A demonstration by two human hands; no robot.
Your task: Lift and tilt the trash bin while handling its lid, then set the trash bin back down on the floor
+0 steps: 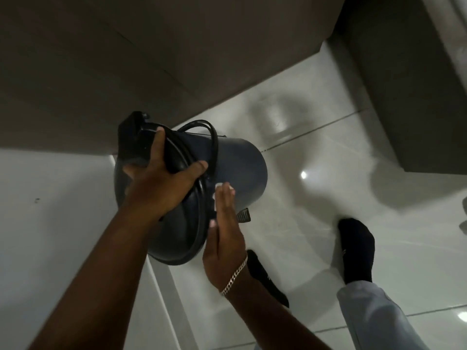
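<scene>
The dark pedal bin [235, 160] hangs tilted above the tiled floor [328, 198], by your feet. Your left hand [161, 183] grips its rim and liner ring; keep that clamp firm. Your right hand [223, 233] lies flat-fingered against the side by a white label [219, 185]; press evenly so the bin doesn't swing.
</scene>
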